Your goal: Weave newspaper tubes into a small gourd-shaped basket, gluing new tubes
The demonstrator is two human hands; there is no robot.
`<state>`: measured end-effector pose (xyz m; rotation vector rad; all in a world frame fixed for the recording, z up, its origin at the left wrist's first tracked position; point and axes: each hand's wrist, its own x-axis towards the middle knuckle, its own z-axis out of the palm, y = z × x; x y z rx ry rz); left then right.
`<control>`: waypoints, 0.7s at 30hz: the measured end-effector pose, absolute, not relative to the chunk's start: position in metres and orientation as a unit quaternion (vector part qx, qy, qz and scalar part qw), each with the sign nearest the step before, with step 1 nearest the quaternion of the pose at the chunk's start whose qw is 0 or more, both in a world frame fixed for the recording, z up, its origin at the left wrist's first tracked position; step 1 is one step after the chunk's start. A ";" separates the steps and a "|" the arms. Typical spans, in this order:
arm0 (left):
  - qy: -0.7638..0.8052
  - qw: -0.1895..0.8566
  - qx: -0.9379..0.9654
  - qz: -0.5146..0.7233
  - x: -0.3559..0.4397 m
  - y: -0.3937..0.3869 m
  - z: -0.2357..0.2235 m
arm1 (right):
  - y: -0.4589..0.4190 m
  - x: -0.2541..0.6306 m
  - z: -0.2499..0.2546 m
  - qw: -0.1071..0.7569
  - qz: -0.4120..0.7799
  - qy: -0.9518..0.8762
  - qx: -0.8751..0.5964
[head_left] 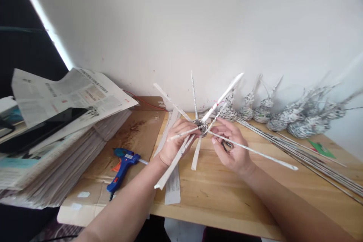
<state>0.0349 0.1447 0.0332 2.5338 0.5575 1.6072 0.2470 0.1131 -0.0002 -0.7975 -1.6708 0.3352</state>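
Note:
A small woven paper piece point(202, 127) sits between my hands above the table, with several rolled newspaper sticks radiating from it like spokes. My left hand point(177, 140) is closed on the left side of this piece, fingers around its base. One thicker white paper tube point(224, 96) with a red mark points up and right. My right hand point(234, 147) is at the right side, thumb and forefinger apart beside a thin paper stick point(255, 151) that passes in front of it. A small dark looped tool point(227, 146), its kind unclear, lies in the curled right fingers.
A blue glue gun point(122, 168) lies on cardboard point(141, 128) at left, beside a tall newspaper stack point(70, 159). Several woven paper pieces point(265, 110) line the wall at right. Long paper sticks point(300, 155) lie across the table point(210, 204). A paper strip point(172, 185) lies near the front.

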 end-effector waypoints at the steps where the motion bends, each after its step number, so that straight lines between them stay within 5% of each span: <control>1: 0.196 0.023 0.826 0.528 0.034 0.140 0.039 | 0.113 0.248 -0.001 0.594 0.131 -0.718 -0.340; 5: 0.237 -0.025 0.777 0.583 0.018 0.111 0.066 | 0.116 0.252 -0.001 0.575 0.070 -0.736 -0.351; 11: 0.360 0.130 0.643 0.663 -0.042 0.039 0.087 | 0.121 0.255 0.000 0.506 0.000 -0.794 -0.337; 21: 0.500 0.391 0.408 0.657 -0.133 -0.081 0.063 | 0.078 0.176 0.028 0.350 0.195 -0.824 -0.400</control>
